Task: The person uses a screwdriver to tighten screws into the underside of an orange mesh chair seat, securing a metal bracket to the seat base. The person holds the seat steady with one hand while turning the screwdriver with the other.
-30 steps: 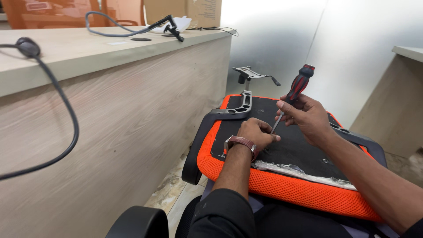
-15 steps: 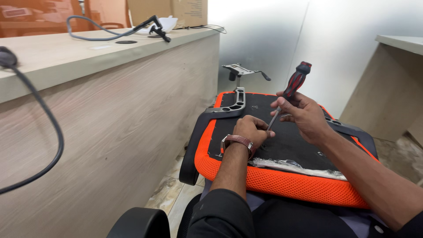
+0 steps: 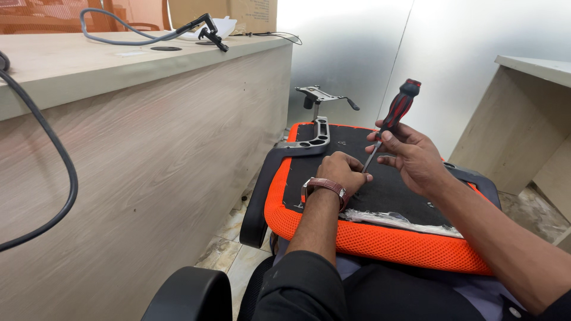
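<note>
The orange chair seat (image 3: 380, 244) lies upside down on the person's lap. Above it, the right hand (image 3: 413, 157) grips a red-black screwdriver (image 3: 394, 116). The left hand (image 3: 340, 172) is curled on the seat's black underside, hiding the screwdriver tip.

**Layout: seat on lap, bench to the left**

Upturned chair seat (image 3: 380, 196) lies across the person's lap. Left hand (image 3: 340, 172) rests on it; right hand (image 3: 416, 157) just right of that, holding screwdriver (image 3: 389, 122) tilted, tip down by the left fingers. Bracket (image 3: 312, 139) at seat's far-left corner. Chair base (image 3: 321, 96) behind. Bench (image 3: 119, 59) left, cable (image 3: 137, 35) on top.
</note>
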